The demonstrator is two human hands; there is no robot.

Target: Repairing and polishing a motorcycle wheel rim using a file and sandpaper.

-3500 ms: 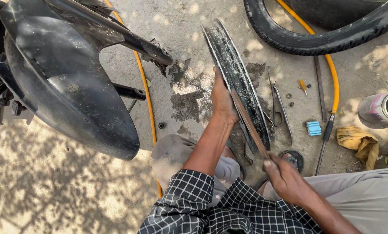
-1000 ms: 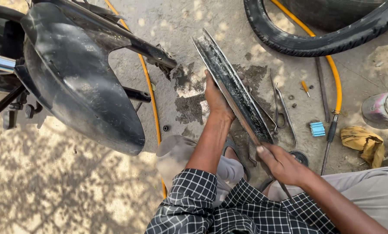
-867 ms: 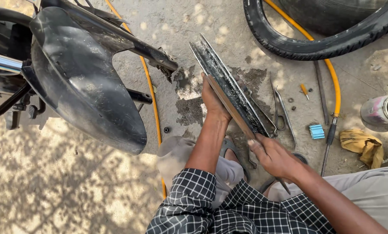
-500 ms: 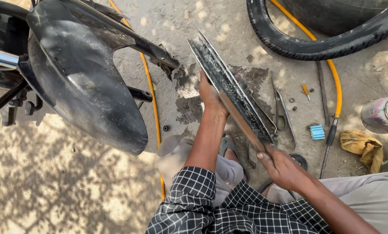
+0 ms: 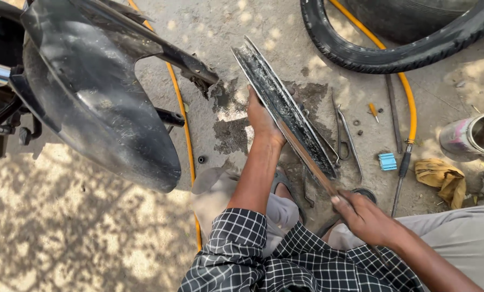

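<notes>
A black wheel rim (image 5: pixel 274 94) stands on edge on the concrete ground, seen edge-on in the middle of the view. My left hand (image 5: pixel 261 120) grips its near left side. My right hand (image 5: pixel 363 216) is closed on the handle end of a long flat metal file (image 5: pixel 305 158), whose blade lies along the rim's edge and reaches up toward my left hand. Both forearms come out of a black-and-white checked shirt at the bottom.
A motorcycle's black rear mudguard (image 5: pixel 101 103) fills the upper left. A yellow hose (image 5: pixel 185 130) runs across the ground. A black tyre (image 5: pixel 393 51) lies top right. Pliers (image 5: pixel 342 132), a small blue block (image 5: pixel 387 161), a yellow rag (image 5: pixel 442 178) and a tin can (image 5: pixel 471 138) lie at right.
My right hand has moved back and forth along the rim with the file, ending lower and nearer my body. My left hand has stayed on the rim.
</notes>
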